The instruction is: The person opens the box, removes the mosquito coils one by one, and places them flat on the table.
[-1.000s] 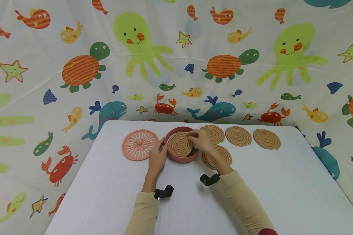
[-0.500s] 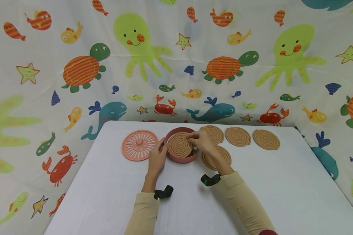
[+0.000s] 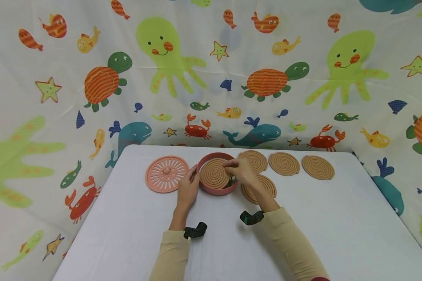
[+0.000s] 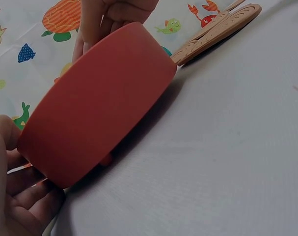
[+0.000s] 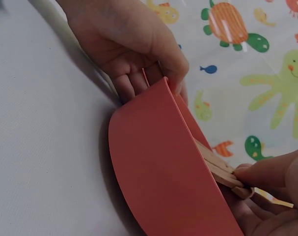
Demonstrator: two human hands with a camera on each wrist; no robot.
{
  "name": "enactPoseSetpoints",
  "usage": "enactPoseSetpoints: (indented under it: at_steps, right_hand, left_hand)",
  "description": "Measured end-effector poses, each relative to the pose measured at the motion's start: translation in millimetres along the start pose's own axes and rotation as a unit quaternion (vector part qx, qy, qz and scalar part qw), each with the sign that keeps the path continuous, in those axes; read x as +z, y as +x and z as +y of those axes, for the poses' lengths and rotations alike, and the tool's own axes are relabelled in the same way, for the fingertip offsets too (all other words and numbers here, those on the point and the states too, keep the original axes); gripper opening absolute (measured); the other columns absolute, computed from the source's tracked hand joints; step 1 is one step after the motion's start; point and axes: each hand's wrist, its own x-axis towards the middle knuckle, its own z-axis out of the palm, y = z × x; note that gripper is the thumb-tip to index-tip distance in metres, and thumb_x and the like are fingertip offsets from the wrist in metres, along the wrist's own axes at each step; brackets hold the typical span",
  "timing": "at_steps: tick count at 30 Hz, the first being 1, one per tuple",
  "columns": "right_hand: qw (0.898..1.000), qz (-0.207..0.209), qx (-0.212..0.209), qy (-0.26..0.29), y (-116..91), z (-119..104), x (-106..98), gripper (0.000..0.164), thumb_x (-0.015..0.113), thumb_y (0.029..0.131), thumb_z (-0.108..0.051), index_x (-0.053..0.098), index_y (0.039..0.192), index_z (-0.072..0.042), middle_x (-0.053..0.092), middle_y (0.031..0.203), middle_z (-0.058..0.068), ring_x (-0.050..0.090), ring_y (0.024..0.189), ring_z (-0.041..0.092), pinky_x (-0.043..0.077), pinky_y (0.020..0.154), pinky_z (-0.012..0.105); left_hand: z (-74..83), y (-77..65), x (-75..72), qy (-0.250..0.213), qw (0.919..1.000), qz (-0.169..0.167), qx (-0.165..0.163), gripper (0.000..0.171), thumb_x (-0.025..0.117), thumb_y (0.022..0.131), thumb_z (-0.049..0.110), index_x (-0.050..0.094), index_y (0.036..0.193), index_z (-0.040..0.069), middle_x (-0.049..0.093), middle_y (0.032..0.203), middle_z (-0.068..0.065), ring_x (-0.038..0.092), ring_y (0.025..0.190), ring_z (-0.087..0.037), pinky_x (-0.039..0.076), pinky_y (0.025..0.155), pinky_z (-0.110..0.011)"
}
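Note:
A round red mosquito coil holder (image 3: 216, 191) stands on the table in the head view. My left hand (image 3: 188, 188) grips its left side; in the right wrist view the thumb hooks over the rim and the fingers lie outside. Inside the holder lies a brown spiral mosquito coil (image 3: 214, 173). My right hand (image 3: 242, 169) pinches that coil's right edge between thumb and fingers, seen close up in the right wrist view, where the coil (image 5: 218, 169) tilts inside the wall. Something dark and small, too small to tell, shows below the coil at the right.
Left of the holder lies a pink slotted lid (image 3: 167, 174) with a small knob. More mosquito coils lie to the right: one behind my right hand (image 3: 254, 160), one partly under my forearm (image 3: 267, 187), and a pair farther right (image 3: 284, 163). A patterned cloth (image 3: 211, 78) hangs behind the white table (image 3: 337, 226).
Both hands, the coil and the holder stay nearly still. The left part of the hanging cloth has shifted to the right.

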Motion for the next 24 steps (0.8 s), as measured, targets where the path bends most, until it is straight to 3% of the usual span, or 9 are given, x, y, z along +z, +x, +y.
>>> enactPoseSetpoints:
  at_steps: [13,24]
  right_hand:
    - [0.998,0.035,-0.008,0.047,-7,1,-3,0.022,0.064,0.097,-0.009,0.074,0.115,-0.005,0.071,0.097,0.014,0.063,0.081,0.018,0.059,0.078,0.037]
    - [0.996,0.063,0.014,0.068,-14,4,-11,0.023,0.064,0.097,-0.011,0.074,0.117,-0.006,0.07,0.114,0.014,0.064,0.089,0.018,0.058,0.084,0.04]
  left_hand:
    - [-0.9,0.0,0.6,-0.002,1.0,0.0,-0.003,0.042,0.054,0.101,0.023,0.059,0.141,0.009,0.064,0.138,-0.013,0.063,0.125,-0.023,0.054,0.102,-0.041]
    - [-1.4,-1.0,0.6,-0.007,0.9999,-0.007,-0.011,0.044,0.053,0.101,0.026,0.058,0.142,0.011,0.062,0.14,-0.01,0.062,0.128,-0.023,0.053,0.103,-0.041]
